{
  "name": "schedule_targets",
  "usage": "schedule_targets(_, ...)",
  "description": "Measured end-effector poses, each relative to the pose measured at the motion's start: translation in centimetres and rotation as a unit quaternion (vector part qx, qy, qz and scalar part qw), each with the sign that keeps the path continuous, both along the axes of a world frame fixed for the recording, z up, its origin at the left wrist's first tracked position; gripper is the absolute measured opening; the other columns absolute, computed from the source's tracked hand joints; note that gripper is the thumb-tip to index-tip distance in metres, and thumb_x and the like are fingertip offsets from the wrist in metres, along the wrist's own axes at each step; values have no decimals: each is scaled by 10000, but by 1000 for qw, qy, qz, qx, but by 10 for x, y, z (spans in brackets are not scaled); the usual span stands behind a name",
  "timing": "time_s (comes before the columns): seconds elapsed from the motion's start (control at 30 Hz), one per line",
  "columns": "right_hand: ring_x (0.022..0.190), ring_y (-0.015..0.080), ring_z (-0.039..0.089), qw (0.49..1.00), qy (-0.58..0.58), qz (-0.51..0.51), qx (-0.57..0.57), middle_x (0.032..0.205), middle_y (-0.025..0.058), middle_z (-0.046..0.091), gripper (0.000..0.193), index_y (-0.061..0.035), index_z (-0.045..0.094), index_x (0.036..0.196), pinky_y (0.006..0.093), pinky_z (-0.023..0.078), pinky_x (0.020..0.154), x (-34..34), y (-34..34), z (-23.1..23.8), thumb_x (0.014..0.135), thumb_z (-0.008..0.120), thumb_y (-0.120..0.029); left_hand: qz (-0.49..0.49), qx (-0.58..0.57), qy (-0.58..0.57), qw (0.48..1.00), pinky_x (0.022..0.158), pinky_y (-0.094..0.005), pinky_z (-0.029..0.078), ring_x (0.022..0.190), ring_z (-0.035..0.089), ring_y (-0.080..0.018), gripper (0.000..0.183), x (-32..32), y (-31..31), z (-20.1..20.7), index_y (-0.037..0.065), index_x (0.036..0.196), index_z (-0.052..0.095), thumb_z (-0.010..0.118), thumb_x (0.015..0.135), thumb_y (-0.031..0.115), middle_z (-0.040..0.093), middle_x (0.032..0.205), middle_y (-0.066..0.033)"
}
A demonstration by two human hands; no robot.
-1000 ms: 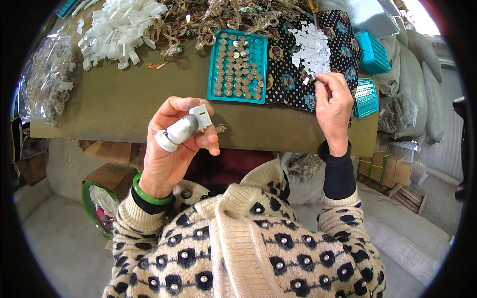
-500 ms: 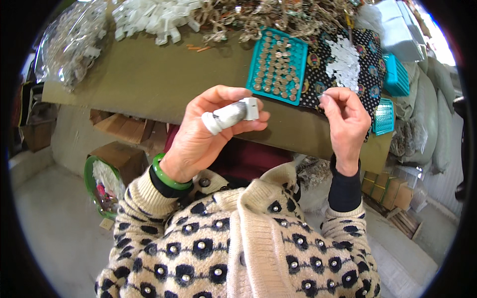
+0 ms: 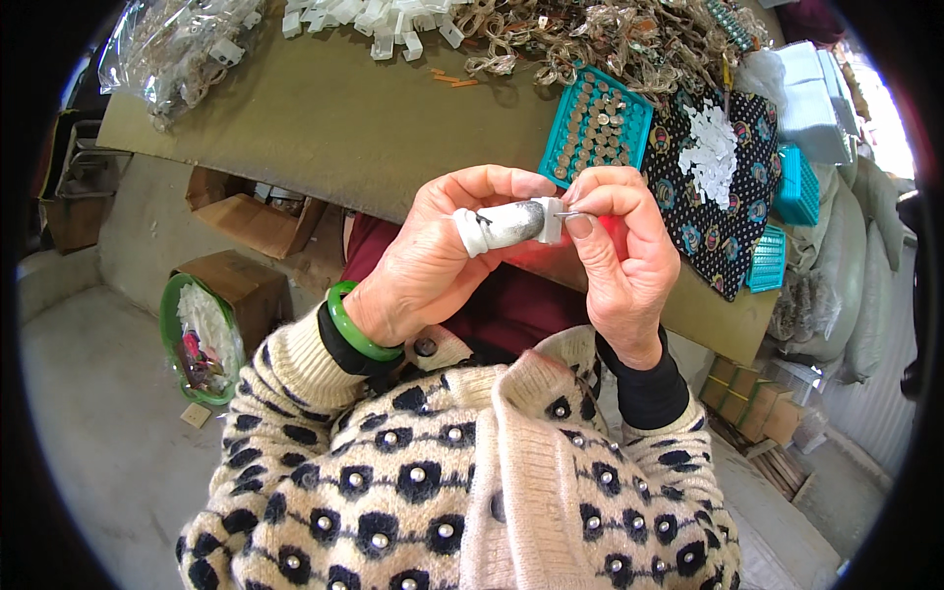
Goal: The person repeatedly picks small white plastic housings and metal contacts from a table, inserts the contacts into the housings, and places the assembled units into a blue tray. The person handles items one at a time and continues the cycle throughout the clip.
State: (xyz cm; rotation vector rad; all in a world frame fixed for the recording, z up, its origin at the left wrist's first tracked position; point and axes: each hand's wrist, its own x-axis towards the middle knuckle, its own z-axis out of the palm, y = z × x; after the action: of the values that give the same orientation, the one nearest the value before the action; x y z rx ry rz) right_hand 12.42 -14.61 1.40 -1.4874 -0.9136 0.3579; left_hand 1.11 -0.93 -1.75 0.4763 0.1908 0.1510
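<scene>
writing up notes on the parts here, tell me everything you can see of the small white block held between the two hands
The small white block looks like pale plastic, squarish and short. It sits at the tip of the bandaged thumb of the left hand, pinched against the forefinger above it. A thin metal pin sticks out of its right side, gripped by the fingertips of the right hand. It is held up over the near edge of the brown table, touching nothing else.

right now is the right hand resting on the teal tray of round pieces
No, the right hand is lifted off the table, pinching a thin metal pin at the small white piece held by the left hand; the teal tray lies beyond.
</scene>
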Motion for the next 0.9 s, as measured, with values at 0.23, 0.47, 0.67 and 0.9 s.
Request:
schedule_targets(0.23,822,205,579,993,-111,-7,-47,934,106,603,112,-17,581,889,304,480,754,-3,4,2,830,662,34,7,-36,-4,999,946,-410,548,1011,664,-191,247,-2,0,-1,32,1105,653,716,881,113,673,1077,-70)
schedule_targets(0.47,789,198,582,985,-156,49,-60,938,130,582,126,7,563,897,297,500,694,7,9,13,812,598,93,17,-18,-8,1000,943,-397,545,994,671,-188,258,-1,3,0,27,1092,652,731,875,144,682,1082,-81)
schedule_targets(0.67,779,259,621,934,-329,89,-106,927,140,611,158,-14,581,886,319,506,691,15,28,28,776,619,93,63,50,-5,997,881,-391,583,986,672,-189,211,-1,9,1,21,1089,648,686,905,116,682,1065,-96)
schedule_targets(0.9,786,269,619,908,-403,53,-99,951,111,552,225,-23,622,955,353,510,671,62,80,19,754,633,79,19,-74,12,997,761,-391,614,932,700,-328,244,-3,31,7,24,1206,587,555,981,115,640,1185,-221)
